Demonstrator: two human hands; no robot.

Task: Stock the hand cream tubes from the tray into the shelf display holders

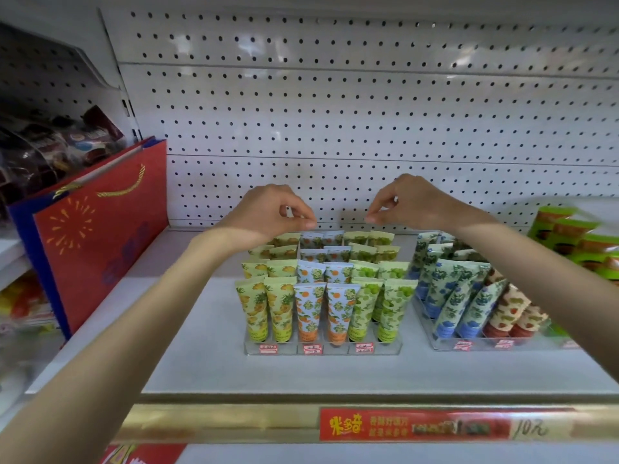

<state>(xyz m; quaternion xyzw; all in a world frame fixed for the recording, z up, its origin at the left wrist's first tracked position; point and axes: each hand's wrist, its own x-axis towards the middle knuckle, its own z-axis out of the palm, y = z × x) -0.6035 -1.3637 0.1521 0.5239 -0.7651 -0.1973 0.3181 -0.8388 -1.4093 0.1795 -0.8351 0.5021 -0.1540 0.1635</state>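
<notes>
- Head view: both arms reach over the shelf (207, 346) to the back row of the clear holder (321, 350).
- The left hand (271, 212) hangs above the back-left tubes with its fingers curled down. A small pale sliver shows between thumb and fingers, but I cannot tell whether it is something held or just the pegboard (335, 112) behind.
- The right hand (412, 202) hovers over the back-right tubes, thumb and forefinger tips pressed together, and I see nothing between them.
- The tubes (310, 309) stand cap-down in stepped rows, flat crimped ends up. Yellow pineapple prints are at left, orange in the middle and green at right.
- A second holder (469, 344) stands just beside it on the right, with blue and red tubes leaning back.
- No tray is in view, so I cannot say how many remain to be placed. This holder looks full.
- Handling, as I judge it: the tubes are light, soft-walled and a bit slick. The body will dent under a hard squeeze.
- The flat crimp at the top is the stiffest spot to pinch, and it is the only part clear of the neighbours.
- Packed this tightly, a nudge to one tube could tip the row.
- A red bag (100, 236) stands at the shelf's left end, well apart.
</notes>
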